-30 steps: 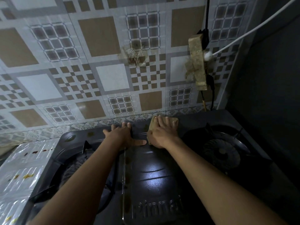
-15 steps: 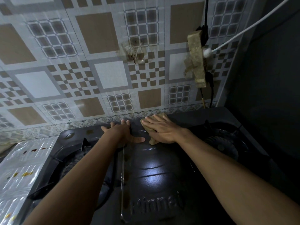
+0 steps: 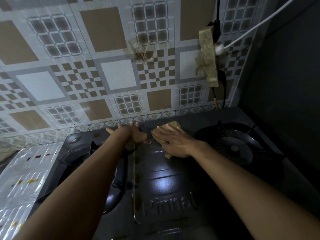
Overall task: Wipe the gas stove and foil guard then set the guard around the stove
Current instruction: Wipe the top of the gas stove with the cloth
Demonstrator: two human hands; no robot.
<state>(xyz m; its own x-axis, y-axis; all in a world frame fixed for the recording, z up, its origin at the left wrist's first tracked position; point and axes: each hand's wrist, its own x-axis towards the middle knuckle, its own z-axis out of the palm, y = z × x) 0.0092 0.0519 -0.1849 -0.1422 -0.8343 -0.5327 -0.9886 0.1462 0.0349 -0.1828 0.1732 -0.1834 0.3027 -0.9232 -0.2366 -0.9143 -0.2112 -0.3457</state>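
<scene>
Gas stove [image 3: 166,184] mid-wipe: pressing cloth [image 3: 174,125] flat under right hand [image 3: 174,141], fingers [image 3: 162,134] straight; bracing with left hand [image 3: 136,135], fingers splayed; next, probably sweeping toward right burner [image 3: 233,148]

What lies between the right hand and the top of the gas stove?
A tan cloth, pressed flat under the right hand onto the gas stove; the head view shows it.
</scene>
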